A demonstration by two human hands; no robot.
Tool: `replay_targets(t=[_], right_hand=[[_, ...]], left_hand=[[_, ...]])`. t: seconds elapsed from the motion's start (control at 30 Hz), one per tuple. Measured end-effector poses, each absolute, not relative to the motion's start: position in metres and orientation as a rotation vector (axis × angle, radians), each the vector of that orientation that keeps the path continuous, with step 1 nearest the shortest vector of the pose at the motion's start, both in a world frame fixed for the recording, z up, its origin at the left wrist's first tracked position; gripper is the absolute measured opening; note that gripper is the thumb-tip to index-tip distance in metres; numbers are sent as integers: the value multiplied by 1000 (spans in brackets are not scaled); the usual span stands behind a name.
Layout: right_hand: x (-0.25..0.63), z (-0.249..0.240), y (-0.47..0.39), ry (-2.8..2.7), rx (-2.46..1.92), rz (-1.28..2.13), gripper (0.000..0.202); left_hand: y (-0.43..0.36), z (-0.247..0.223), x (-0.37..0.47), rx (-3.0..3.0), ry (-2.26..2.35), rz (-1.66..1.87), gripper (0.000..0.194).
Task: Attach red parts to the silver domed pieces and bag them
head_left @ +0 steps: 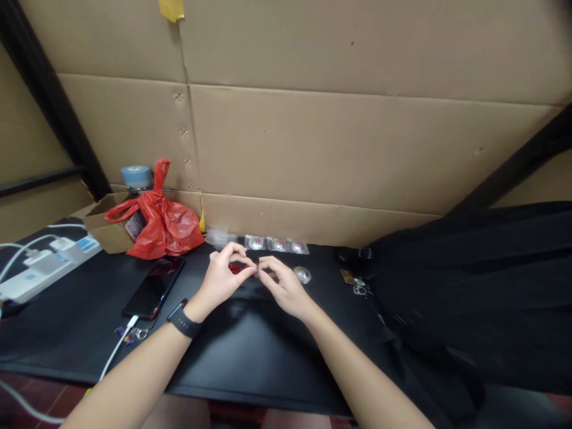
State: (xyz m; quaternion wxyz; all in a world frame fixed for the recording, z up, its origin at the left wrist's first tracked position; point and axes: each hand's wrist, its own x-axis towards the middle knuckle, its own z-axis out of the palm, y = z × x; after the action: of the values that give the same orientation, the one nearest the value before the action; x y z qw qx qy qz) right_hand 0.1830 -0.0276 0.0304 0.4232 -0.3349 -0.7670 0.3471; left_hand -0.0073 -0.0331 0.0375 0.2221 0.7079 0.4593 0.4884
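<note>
My left hand [227,275] and my right hand [283,285] meet over the middle of the black table [250,351]. Their thumbs and fingertips pinch a small dark item [256,262], mostly hidden by the fingers. Something red [235,269] shows behind my left thumb. Just right of my right hand lies a round clear case [302,274]. Beyond the hands, along the cardboard wall, sit three small clear packets with round silvery contents [279,244]. Flat clear plastic packaging [220,237] lies to their left.
A phone [154,288] with a white charging cable, a red plastic bag [165,223], a cardboard box [109,232] and a white power strip [49,268] occupy the left side. Black fabric [482,298] covers the right, with keys [360,287] beside it.
</note>
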Motion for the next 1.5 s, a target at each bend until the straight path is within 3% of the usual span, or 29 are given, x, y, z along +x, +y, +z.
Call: replay_targets(t=[0.3, 0.47, 0.53, 0.73, 0.87, 1.07, 1.5], right_hand=[[179, 20, -22, -1889, -877, 909, 23], [194, 28, -19, -2167, -987, 437, 14], [202, 29, -17, -2266, -1055, 333, 15], [218, 26, -10, -2392, -1100, 468, 14], [235, 26, 0, -2440, -1117, 544, 8], [267, 17, 18, -2292, -1625, 286, 39], [278, 10, 25, -2231, -1659, 464, 31]], left_hand=[[-28, 40, -11, 2009, 1092, 1274, 18], [-10, 38, -39, 2156, 1331, 1246, 19], [-4, 35, -51, 2261, 1514, 1069, 15], [1, 24, -62, 2464, 1457, 613, 9], [4, 20, -64, 2469, 1420, 568, 21], [3, 20, -67, 2462, 1511, 564, 6], [4, 8, -56, 2462, 1505, 650, 6]])
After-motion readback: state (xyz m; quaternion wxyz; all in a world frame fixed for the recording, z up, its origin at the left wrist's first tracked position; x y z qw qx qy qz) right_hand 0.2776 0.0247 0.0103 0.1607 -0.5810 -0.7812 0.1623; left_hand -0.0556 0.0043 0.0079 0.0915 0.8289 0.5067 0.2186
